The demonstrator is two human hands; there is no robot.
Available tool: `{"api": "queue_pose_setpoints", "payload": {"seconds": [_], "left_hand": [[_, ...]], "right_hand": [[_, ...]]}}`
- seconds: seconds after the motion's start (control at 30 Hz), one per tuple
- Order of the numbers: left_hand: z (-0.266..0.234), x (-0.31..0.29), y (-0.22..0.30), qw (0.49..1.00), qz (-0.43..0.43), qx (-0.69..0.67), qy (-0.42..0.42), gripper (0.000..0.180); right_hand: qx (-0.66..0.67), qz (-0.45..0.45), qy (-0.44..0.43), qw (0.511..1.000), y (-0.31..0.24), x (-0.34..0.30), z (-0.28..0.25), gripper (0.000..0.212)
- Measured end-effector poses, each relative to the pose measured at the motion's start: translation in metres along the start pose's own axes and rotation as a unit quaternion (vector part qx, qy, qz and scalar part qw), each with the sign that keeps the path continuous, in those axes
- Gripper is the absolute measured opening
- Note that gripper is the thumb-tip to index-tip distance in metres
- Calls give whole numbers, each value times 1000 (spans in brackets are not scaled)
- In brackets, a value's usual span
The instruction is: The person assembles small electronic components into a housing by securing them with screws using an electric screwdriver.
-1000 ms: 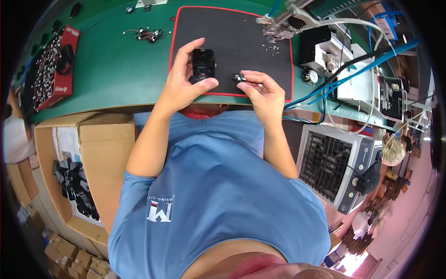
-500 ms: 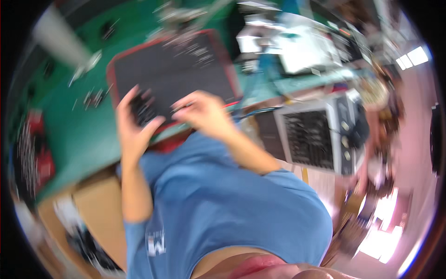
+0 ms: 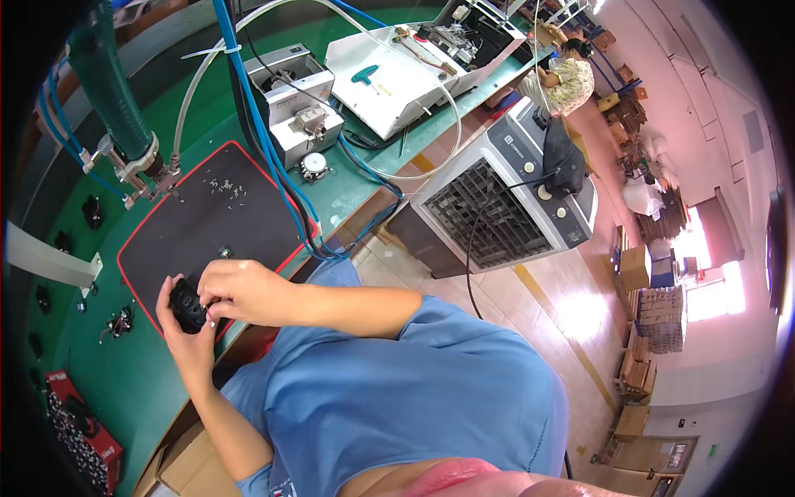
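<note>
My left hand (image 3: 192,352) is wrapped round a black hollow plastic housing (image 3: 186,303), its inner side facing up, above the near left edge of a red-rimmed black mat (image 3: 170,248). My right hand (image 3: 248,291) reaches across from the right, fingers pinched together at the housing's right edge. Whatever sits between those fingertips is too small to make out. Just beyond the right hand, a small round component (image 3: 225,251) lies on the mat. Scattered farther back on it are several tiny silvery pieces (image 3: 228,189).
A green-sleeved tool (image 3: 112,91) hangs over the mat's far left. Blue tubes (image 3: 261,137) run down beside its right edge. A red bin of small parts (image 3: 87,431) and a wired part (image 3: 118,323) sit left. An air cooler (image 3: 497,199) stands right; a person (image 3: 563,79) is farther back.
My right hand, earlier apart from the housing, has moved left to meet it. The view has swung, so the bench and cooler appear shifted and sharper.
</note>
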State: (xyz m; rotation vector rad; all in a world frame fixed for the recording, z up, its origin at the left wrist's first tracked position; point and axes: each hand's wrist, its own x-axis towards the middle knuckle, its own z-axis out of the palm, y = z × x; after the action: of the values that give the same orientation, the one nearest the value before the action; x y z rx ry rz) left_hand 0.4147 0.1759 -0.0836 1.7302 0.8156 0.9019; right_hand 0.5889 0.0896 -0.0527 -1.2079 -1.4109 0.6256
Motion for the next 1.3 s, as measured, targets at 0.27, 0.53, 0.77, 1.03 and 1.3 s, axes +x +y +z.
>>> {"api": "queue_pose_setpoints", "payload": {"seconds": [0.27,0.53,0.77,1.03,1.3], "left_hand": [[3,-3,9,992,54,114,-23,85],[4,-4,15,989,61,132,-29,88],[6,0,9,980,105,168,-22,81],[4,-1,8,969,132,207,-37,75],[4,0,3,962,153,226,-26,77]], "right_hand": [[-230,-135,-29,963,7,-1,11,13],[-304,-178,-42,935,10,1,7,11],[-402,-186,-68,894,1,2,16,11],[-474,-171,-132,854,-15,12,20,14],[-518,-145,-173,825,-22,17,25,22]]}}
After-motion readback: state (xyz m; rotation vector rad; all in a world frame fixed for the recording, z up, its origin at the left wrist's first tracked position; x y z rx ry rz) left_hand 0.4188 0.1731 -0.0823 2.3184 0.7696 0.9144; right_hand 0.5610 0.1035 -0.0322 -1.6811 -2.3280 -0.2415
